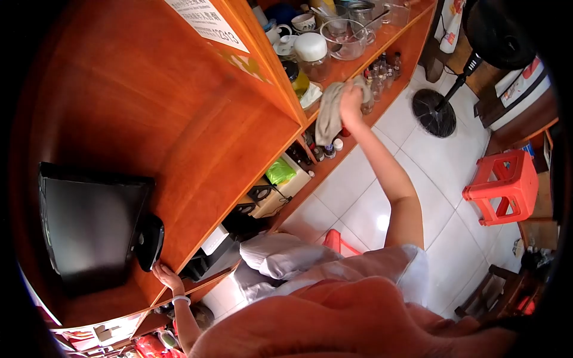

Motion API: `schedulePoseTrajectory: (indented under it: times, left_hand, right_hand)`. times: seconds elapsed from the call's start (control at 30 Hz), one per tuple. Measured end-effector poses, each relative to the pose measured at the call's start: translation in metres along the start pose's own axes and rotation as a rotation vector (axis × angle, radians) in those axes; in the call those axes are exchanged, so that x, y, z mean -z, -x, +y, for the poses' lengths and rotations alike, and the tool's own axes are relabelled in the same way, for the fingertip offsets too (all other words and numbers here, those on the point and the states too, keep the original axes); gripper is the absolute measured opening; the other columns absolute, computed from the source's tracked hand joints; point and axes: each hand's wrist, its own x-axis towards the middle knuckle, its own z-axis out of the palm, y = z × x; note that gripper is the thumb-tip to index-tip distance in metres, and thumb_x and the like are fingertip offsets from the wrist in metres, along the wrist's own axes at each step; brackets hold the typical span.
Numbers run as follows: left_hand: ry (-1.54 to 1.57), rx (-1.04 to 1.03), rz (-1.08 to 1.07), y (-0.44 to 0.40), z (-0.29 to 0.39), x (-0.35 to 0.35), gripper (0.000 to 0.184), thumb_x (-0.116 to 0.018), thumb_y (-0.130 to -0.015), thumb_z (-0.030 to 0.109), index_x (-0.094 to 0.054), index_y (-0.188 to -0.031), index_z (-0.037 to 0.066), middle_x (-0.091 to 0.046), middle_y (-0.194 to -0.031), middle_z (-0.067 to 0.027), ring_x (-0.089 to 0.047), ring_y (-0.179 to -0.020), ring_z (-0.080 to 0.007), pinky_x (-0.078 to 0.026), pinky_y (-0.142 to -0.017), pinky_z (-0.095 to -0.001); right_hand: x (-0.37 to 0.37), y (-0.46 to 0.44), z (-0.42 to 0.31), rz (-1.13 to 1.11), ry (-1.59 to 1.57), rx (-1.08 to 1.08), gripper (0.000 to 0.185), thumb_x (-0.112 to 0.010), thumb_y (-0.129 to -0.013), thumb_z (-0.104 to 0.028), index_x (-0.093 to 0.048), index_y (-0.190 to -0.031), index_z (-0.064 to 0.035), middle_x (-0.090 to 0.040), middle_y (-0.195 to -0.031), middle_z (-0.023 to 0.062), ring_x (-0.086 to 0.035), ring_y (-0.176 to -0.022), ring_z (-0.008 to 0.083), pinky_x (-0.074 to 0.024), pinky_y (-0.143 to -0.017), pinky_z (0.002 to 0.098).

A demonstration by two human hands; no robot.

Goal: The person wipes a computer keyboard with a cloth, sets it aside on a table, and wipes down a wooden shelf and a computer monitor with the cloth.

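A grey cloth (330,116) lies bunched under the right hand (353,102), gripped at the shelf (394,37); the left hand (167,278), apparently grasping nothing, rests beside the monitor stand (149,243).

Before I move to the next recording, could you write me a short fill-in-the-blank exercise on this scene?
1. The crumpled grey-beige cloth is in the grip of the person's bare ____ hand.
2. The pale round bracelet is worn on the person's ____ arm.
3. The colour of the square plastic stool is ____.
4. The tall black fan stands on ____ floor tiles.

Missing words: right; left; red; white.
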Motion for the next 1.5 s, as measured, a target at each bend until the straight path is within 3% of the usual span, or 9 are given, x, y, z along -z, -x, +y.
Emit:
schedulePoseTrajectory:
  times: [0.17,0.47,0.6,0.7,1.0,1.1,1.3,1.33,1.5]
  left_hand:
    - [0.032,-0.050,0.056,0.002,-0.009,-0.006,0.030,-0.036,-0.087,0.014,-0.054,-0.098,-0.007,-0.050,-0.105,-0.0196,-0.046,-0.099,-0.0343,-0.036,-0.088,-0.0405]
    - [-0.017,-0.063,0.085,0.003,-0.012,-0.007,0.033,-0.035,-0.087,0.018,-0.055,-0.098,-0.006,-0.052,-0.105,-0.0209,-0.045,-0.103,-0.0363,-0.033,-0.092,-0.0412]
    - [-0.011,-0.035,0.079,0.002,-0.008,-0.006,0.030,-0.037,-0.087,0.017,-0.056,-0.098,-0.004,-0.053,-0.104,-0.0195,-0.046,-0.103,-0.0357,-0.034,-0.091,-0.0421]
    - [-0.027,-0.041,0.092,0.002,-0.003,-0.005,0.029,-0.038,-0.087,0.016,-0.057,-0.098,-0.003,-0.053,-0.105,-0.0194,-0.046,-0.103,-0.0355,-0.035,-0.091,-0.0425]
    - [-0.071,-0.153,0.162,-0.002,0.007,-0.007,0.023,-0.039,-0.085,0.014,-0.056,-0.093,0.000,-0.054,-0.099,-0.0161,-0.048,-0.096,-0.0349,-0.035,-0.087,-0.0423]
    - [0.022,-0.105,0.127,-0.002,0.017,-0.001,0.022,-0.043,-0.082,0.010,-0.056,-0.096,0.001,-0.054,-0.101,-0.0151,-0.047,-0.098,-0.0340,-0.036,-0.087,-0.0419]
    - [-0.008,-0.096,0.141,0.001,0.007,-0.005,0.022,-0.043,-0.081,0.010,-0.057,-0.096,0.002,-0.054,-0.102,-0.0146,-0.048,-0.098,-0.0329,-0.037,-0.087,-0.0410]
    - [0.007,-0.108,0.145,0.002,0.006,-0.004,0.021,-0.044,-0.081,0.009,-0.058,-0.095,0.002,-0.054,-0.101,-0.0142,-0.048,-0.097,-0.0332,-0.037,-0.086,-0.0404]
    - [0.039,-0.092,0.193,0.001,0.013,0.000,0.018,-0.045,-0.080,0.008,-0.057,-0.090,0.001,-0.054,-0.098,-0.0129,-0.049,-0.091,-0.0322,-0.040,-0.081,-0.0397]
  right_hand:
    - [0.007,-0.132,0.059,0.125,0.337,0.037,0.038,-0.040,-0.087,-0.021,-0.054,-0.074,0.0117,-0.055,-0.075,0.0314,-0.054,-0.072,0.0441,-0.0409,-0.065,0.0451]
    - [0.026,-0.271,0.101,-0.007,0.614,-0.110,0.038,-0.041,-0.080,-0.027,-0.060,-0.096,0.0021,-0.054,-0.106,0.0258,-0.051,-0.102,0.0398,-0.0391,-0.088,0.0440]
    - [0.026,-0.300,0.146,-0.103,0.724,0.181,0.040,-0.040,-0.082,-0.029,-0.060,-0.092,0.0042,-0.055,-0.101,0.0278,-0.052,-0.098,0.0410,-0.0412,-0.084,0.0440]
    - [0.027,-0.250,0.119,-0.029,0.712,0.297,0.040,-0.039,-0.086,-0.030,-0.059,-0.087,0.0058,-0.057,-0.093,0.0289,-0.054,-0.092,0.0421,-0.0422,-0.080,0.0460]
    - [0.003,-0.016,0.003,-0.130,0.320,0.046,0.038,-0.041,-0.090,-0.023,-0.054,-0.079,0.0115,-0.056,-0.080,0.0308,-0.053,-0.077,0.0446,-0.0408,-0.073,0.0467]
    - [-0.009,0.088,0.006,-0.075,0.263,0.328,0.039,-0.041,-0.091,-0.022,-0.051,-0.077,0.0128,-0.052,-0.082,0.0315,-0.048,-0.080,0.0435,-0.0376,-0.077,0.0455]
    - [0.005,0.176,-0.024,-0.464,0.102,0.238,0.031,-0.047,-0.089,-0.019,-0.051,-0.076,0.0091,-0.049,-0.082,0.0283,-0.047,-0.079,0.0390,-0.0365,-0.073,0.0432]
    - [0.011,0.186,-0.054,-0.343,-0.250,0.435,0.028,-0.048,-0.088,-0.018,-0.054,-0.082,0.0085,-0.052,-0.092,0.0267,-0.048,-0.085,0.0387,-0.0370,-0.079,0.0419]
    - [-0.028,0.134,-0.124,-0.591,0.344,0.898,0.032,-0.048,-0.087,-0.022,-0.055,-0.089,0.0089,-0.052,-0.101,0.0260,-0.045,-0.092,0.0410,-0.0342,-0.086,0.0457]
